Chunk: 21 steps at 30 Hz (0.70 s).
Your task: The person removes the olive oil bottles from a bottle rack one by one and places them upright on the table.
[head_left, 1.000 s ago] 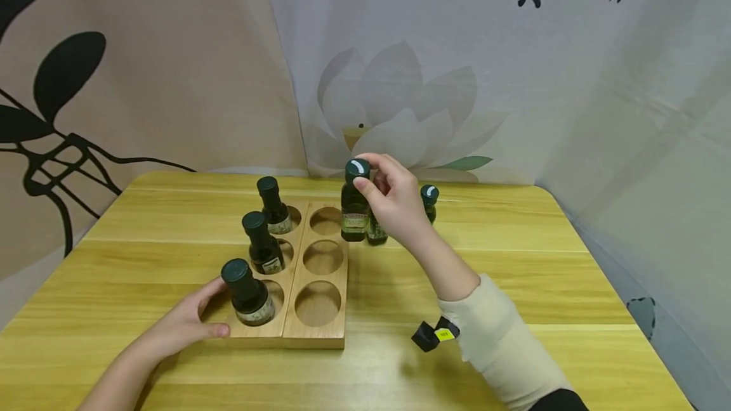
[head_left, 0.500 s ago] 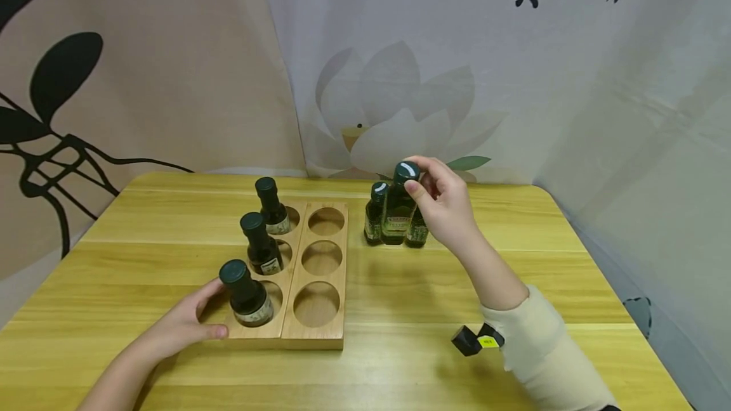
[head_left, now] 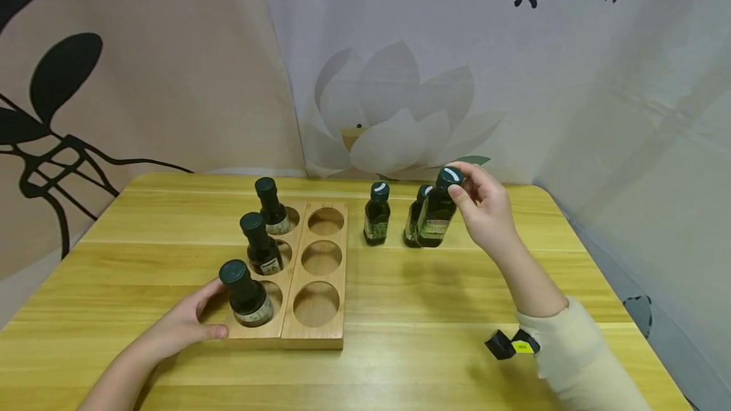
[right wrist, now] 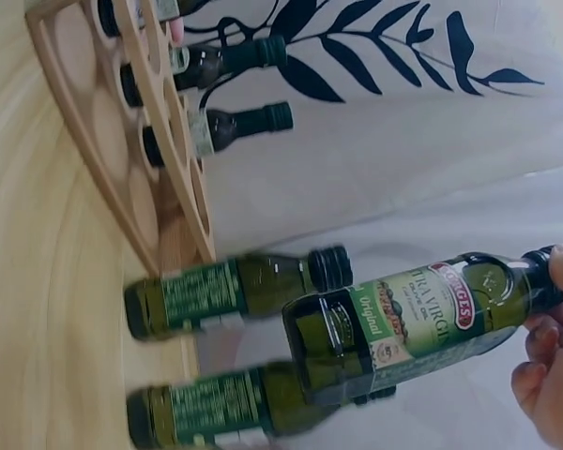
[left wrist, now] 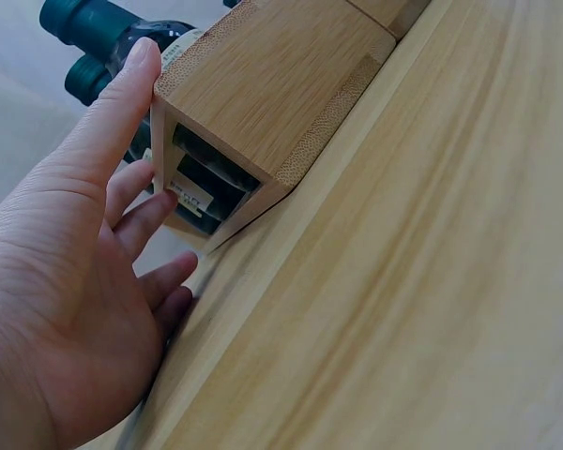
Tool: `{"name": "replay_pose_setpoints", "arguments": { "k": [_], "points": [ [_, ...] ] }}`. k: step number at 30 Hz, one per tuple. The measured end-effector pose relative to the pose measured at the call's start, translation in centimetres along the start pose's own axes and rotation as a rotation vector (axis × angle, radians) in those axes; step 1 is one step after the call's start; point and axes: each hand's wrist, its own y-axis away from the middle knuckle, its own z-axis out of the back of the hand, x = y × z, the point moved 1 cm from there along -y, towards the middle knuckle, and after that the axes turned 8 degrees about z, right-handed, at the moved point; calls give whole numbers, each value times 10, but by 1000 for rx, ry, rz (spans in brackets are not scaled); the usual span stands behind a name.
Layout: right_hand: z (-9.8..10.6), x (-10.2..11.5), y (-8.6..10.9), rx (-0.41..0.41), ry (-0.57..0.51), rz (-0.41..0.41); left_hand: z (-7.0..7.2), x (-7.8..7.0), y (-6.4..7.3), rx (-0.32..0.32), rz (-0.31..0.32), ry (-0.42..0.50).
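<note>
Between thumb and fingers, my right hand (head_left: pixel 487 209) pinches the dark cap of an olive oil bottle (head_left: pixel 436 219). The bottle hangs slightly tilted above the table; its "extra virgin" label faces the camera in the right wrist view (right wrist: pixel 422 319). Two similar green bottles stand upright close by: one (head_left: pixel 377 214) to the left, another (head_left: pixel 412 226) partly hidden behind the held one. My left hand (head_left: pixel 177 325) rests at the near left corner of a wooden rack (head_left: pixel 288 309), thumb touching the corner, fingers loosely bent along its side in the left wrist view (left wrist: pixel 103 253).
Three dark bottles (head_left: pixel 245 293) stand in the rack's left row of holes. The right row's round holes (head_left: pixel 316 304) hold nothing. A light wooden table (head_left: pixel 400 360) lies beneath, with a printed cloth (head_left: pixel 228 81) hanging behind it.
My right hand has carried the olive oil bottle rightward from beside the rack, past the left standing bottle, to in front of the right one. The left hand stays at the rack corner.
</note>
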Motion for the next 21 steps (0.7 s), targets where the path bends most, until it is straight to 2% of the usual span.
{"name": "replay_pose_setpoints", "arguments": {
  "k": [12,21],
  "points": [
    [36,-20,1,-32,75,-34,0,2,1,-1,2,4],
    [48,-38,-5,-50,78,-64,0,1,0,-5,-10,8]
  ]
}}
